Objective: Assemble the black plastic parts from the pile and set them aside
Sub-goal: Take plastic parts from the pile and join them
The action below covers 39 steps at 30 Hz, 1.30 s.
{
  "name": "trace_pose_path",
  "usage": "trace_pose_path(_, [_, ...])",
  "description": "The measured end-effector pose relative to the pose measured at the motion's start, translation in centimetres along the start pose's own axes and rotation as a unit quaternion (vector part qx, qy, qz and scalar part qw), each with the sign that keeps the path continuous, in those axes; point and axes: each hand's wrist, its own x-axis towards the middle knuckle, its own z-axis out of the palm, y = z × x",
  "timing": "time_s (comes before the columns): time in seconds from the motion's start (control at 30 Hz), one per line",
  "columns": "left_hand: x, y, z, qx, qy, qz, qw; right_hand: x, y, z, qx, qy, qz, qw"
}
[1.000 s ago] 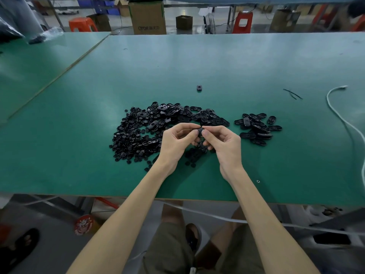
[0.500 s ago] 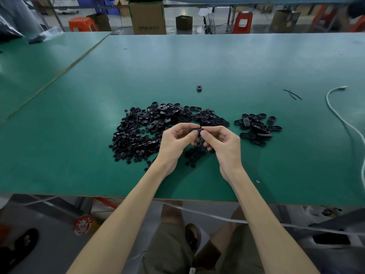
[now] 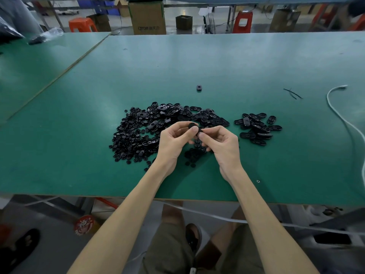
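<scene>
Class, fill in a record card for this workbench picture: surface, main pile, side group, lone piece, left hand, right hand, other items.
Surface: green table
Main pile: loose black plastic parts, table centre
Side group: smaller cluster, right of the pile, apart from it
Lone piece: single black part, farther back
Left hand: pinches a small black part
Right hand: pinches the same part
Other items: white cable, far right

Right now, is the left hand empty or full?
Full: the left hand pinches a small black part, the right hand pinching too.
</scene>
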Motion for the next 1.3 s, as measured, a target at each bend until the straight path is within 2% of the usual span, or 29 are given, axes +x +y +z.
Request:
trace_pose_path(0.6, [-0.14, 0.01, -0.05, 0.027, -0.023, -0.003, 0.999, -0.14, -0.14, 0.13, -0.034, -0.002, 0.002, 0.999])
trace_pose_path(0.77, [-0.18, 0.08, 0.01, 0.021, 0.02, 0.001, 1.0, -0.06, -0.14, 0.13, -0.034, -0.004, -0.003, 0.999])
trace_pose_path(1.13, [-0.51, 0.48, 0.38, 0.016, -0.018, -0.004, 1.0, 0.06, 0.08, 0.19, -0.02, 0.008, -0.008, 1.0])
trace_pose_path(1.3, [-0.61, 0.51, 0.51, 0.064, -0.045, -0.005, 0.997, 0.13, 0.18, 0.23, -0.018, 0.005, -0.01, 1.0])
